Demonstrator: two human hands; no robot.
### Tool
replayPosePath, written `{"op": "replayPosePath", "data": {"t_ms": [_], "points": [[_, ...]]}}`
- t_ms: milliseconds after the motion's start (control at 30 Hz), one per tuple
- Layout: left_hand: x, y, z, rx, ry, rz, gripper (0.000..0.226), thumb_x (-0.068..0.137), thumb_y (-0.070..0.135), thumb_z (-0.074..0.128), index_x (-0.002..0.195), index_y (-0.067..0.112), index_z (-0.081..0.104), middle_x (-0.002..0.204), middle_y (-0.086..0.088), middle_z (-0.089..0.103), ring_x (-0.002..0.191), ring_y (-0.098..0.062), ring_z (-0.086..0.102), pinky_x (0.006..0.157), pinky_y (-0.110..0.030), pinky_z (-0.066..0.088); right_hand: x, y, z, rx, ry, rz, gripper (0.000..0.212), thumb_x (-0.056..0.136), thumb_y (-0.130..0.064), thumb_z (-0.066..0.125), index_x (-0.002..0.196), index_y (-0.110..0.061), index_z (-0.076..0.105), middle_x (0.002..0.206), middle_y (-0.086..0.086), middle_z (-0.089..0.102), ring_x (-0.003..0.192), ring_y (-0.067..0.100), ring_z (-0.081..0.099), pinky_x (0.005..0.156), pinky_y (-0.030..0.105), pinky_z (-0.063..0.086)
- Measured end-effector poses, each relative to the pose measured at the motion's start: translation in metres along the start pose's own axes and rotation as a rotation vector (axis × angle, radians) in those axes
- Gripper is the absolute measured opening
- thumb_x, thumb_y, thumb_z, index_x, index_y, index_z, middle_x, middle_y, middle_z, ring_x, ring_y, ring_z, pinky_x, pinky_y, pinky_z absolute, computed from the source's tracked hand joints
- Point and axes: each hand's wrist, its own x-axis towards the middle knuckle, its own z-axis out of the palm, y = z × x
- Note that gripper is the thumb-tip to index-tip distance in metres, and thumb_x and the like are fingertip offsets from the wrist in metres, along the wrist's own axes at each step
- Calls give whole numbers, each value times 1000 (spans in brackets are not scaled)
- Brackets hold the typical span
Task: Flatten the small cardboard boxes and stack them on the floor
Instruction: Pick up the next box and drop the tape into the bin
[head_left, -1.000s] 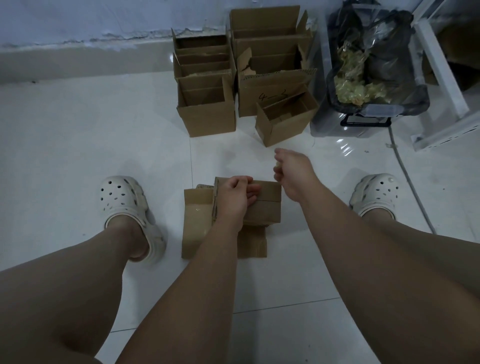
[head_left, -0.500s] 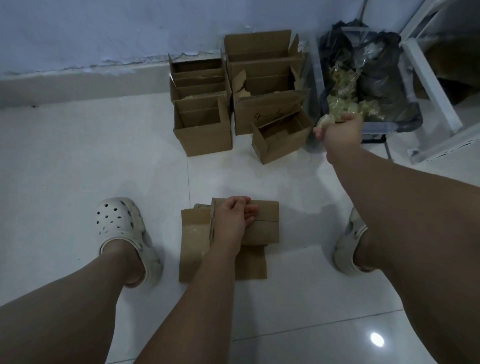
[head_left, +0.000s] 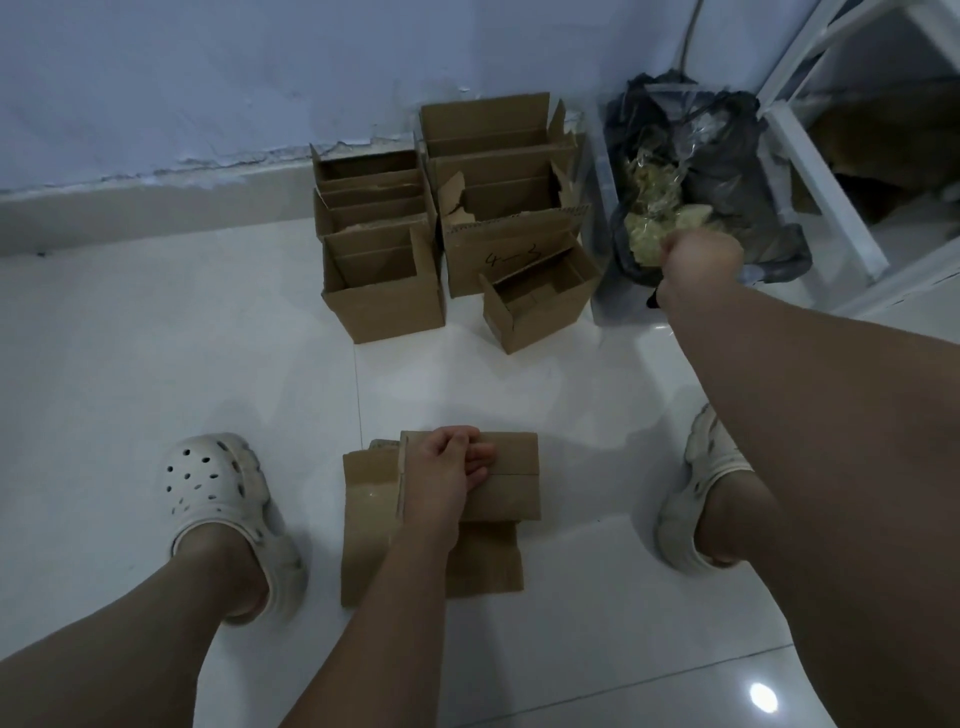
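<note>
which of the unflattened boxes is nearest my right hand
The small open box at the group's front right corner, turned askew in front of the box marked 4-3; the right hand is just to its right.

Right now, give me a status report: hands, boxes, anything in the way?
Left hand holds flat stack. Right hand fisted over bin bag, hold unclear. Open boxes ahead, unflattened. Nothing blocking.

The floor (head_left: 130, 364) is white tile, smooth and very shiny. The open boxes (head_left: 387, 306) and the flat boxes (head_left: 514, 488) are brown cardboard, dull, with one flap (head_left: 452, 200) torn rough. The bag (head_left: 727, 135) is thin, crinkly black plastic. The shoes (head_left: 208, 478) look like white rubber. The wall (head_left: 208, 78) has blue paint, cracked low down.
</note>
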Motion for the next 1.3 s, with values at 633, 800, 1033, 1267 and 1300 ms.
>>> {"op": "replayPosePath", "data": {"t_ms": [633, 800, 1033, 1267, 1300], "points": [[1, -2, 1, -18, 2, 10, 16, 98, 19, 49, 95, 18, 64, 84, -2, 71, 85, -15, 68, 71, -21, 55, -38, 54, 0, -493, 77, -275, 29, 88, -6, 46, 115, -13, 54, 94, -1, 53, 87, 20, 52, 74, 30, 40], [-3, -13, 7, 295, 70, 231, 12, 94, 11, 53, 93, 22, 59, 100, 1, 64, 86, -8, 63, 77, -21, 52, -116, 134, -3, -560, -103, -167, 20, 96, -18, 50, 115, -13, 52, 87, -1, 55, 85, 22, 59, 74, 30, 45], [-15, -29, 5, 776, 96, 487, 7, 91, 13, 57, 97, 12, 61, 106, 12, 43, 94, 4, 45, 79, -18, 37, -200, 199, -21, -572, -308, -88, 43, 91, -50, 52, 127, -27, 50, 119, -7, 55, 105, 11, 54, 77, 20, 41], [-21, -35, -9, 849, 518, 354, 55, 83, 38, 65, 130, 17, 45, 141, -11, 36, 128, -29, 35, 106, -46, 24, -197, 194, -23, -576, -403, -24, 35, 93, -37, 56, 126, -24, 53, 117, -7, 59, 105, 11, 56, 79, 19, 44], [-21, -34, -11, 745, 574, 321, 59, 83, 34, 66, 133, 14, 42, 140, -12, 37, 127, -31, 37, 105, -46, 27, -195, 192, -22, -552, -408, -11, 29, 94, -34, 55, 122, -24, 55, 112, -7, 61, 99, 10, 57, 73, 16, 43]]}}
